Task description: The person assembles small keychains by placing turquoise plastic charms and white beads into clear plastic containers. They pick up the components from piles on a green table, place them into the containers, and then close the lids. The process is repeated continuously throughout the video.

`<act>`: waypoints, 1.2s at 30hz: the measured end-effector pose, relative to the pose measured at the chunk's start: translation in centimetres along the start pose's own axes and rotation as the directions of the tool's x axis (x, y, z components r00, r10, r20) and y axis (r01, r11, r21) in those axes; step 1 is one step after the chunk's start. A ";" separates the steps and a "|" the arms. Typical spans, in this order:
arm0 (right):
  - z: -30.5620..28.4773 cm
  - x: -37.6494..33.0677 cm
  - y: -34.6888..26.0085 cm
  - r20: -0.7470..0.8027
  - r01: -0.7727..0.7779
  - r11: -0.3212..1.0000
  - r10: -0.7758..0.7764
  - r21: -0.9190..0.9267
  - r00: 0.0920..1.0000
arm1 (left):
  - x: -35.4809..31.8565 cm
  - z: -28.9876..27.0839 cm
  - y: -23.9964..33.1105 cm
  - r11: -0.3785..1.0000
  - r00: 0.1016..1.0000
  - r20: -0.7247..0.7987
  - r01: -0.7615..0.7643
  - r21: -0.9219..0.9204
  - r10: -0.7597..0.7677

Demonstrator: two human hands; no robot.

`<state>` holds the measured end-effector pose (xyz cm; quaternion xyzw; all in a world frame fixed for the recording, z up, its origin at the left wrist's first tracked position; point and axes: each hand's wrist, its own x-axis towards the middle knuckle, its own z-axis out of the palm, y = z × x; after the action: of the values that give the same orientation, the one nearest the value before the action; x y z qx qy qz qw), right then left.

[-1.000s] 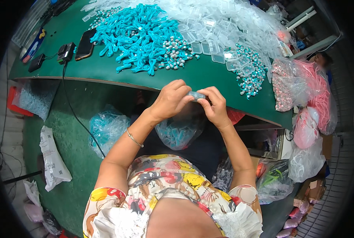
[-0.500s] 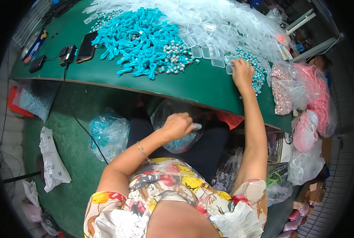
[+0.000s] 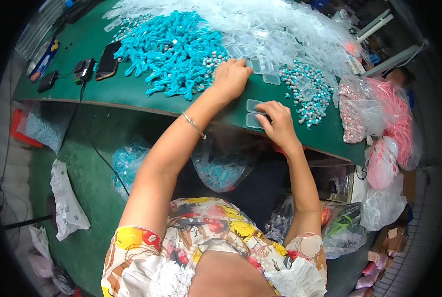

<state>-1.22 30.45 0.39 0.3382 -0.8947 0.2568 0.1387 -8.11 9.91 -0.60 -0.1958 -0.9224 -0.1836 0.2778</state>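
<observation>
My right hand (image 3: 279, 121) grips an open clear plastic case (image 3: 253, 120) by its right side, thumb and fingers closed on it, close to the table's near edge. My left hand (image 3: 231, 78) reaches to the right edge of a heap of small grey-and-turquoise pieces (image 3: 212, 63). Its fingers are curled downward, and whatever is between them is hidden. Bundled turquoise cords (image 3: 174, 54) are piled left of that hand. Another heap of small grey-and-turquoise pieces (image 3: 310, 94) lies to the right of my right hand.
A large mound of clear cases (image 3: 280, 34) covers the far side of the green table (image 3: 132, 96). A phone (image 3: 108, 60) and black devices with a cable (image 3: 84, 70) lie at left. Bagged pink cords (image 3: 396, 111) stand at right. A bag of turquoise-filled cases (image 3: 221, 173) hangs below the edge.
My left hand has gone from above my lap, where it held a small pale-blue object, up to the heap. My right hand has come nearer and left, bringing an open case.
</observation>
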 end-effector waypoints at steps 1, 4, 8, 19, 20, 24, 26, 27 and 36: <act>-0.3 0.0 0.0 -0.030 -0.018 0.999 0.019 0.032 0.999 | 0.5 0.8 -0.2 0.999 0.999 0.030 -0.024 0.049 0.022; -1.5 -0.1 3.8 -0.193 -0.099 0.995 0.098 0.006 0.976 | 1.1 2.5 -0.6 0.981 0.992 0.094 -0.101 0.167 0.086; -2.5 -0.2 7.8 -0.249 -0.284 0.911 0.213 -0.300 0.945 | 1.0 2.2 -0.3 0.989 0.992 0.061 -0.114 0.098 0.108; -1.4 0.6 6.4 -0.203 -0.253 0.946 0.212 -0.202 0.956 | -6.0 -2.8 4.2 0.773 0.975 0.175 0.216 -0.597 -0.137; -1.4 0.3 5.2 -0.158 -0.249 0.968 0.249 0.022 0.955 | -6.9 -2.9 4.6 0.762 0.972 0.182 0.230 -0.606 -0.148; -2.1 -0.7 0.2 0.064 -0.195 0.943 0.185 0.269 0.981 | -8.2 -3.3 6.4 0.828 0.973 0.165 0.223 -0.514 -0.160; -1.9 -0.6 -0.6 0.165 -0.246 0.951 0.217 0.187 0.962 | -8.4 -2.9 6.9 0.868 0.980 0.118 0.195 -0.457 -0.158; -1.9 -0.4 -0.8 0.212 -0.265 0.954 0.233 0.142 0.949 | -8.4 -2.7 7.0 0.886 0.984 0.091 0.179 -0.427 -0.155; -0.7 -0.4 -0.8 0.151 -0.140 0.979 0.117 0.150 0.982 | -8.9 -3.2 7.3 0.939 0.984 0.080 0.175 -0.297 -0.159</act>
<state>-0.34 30.53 1.10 0.3069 -0.8988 0.3114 0.0307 3.56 12.42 -1.65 -0.1621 -0.9038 -0.3404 0.2023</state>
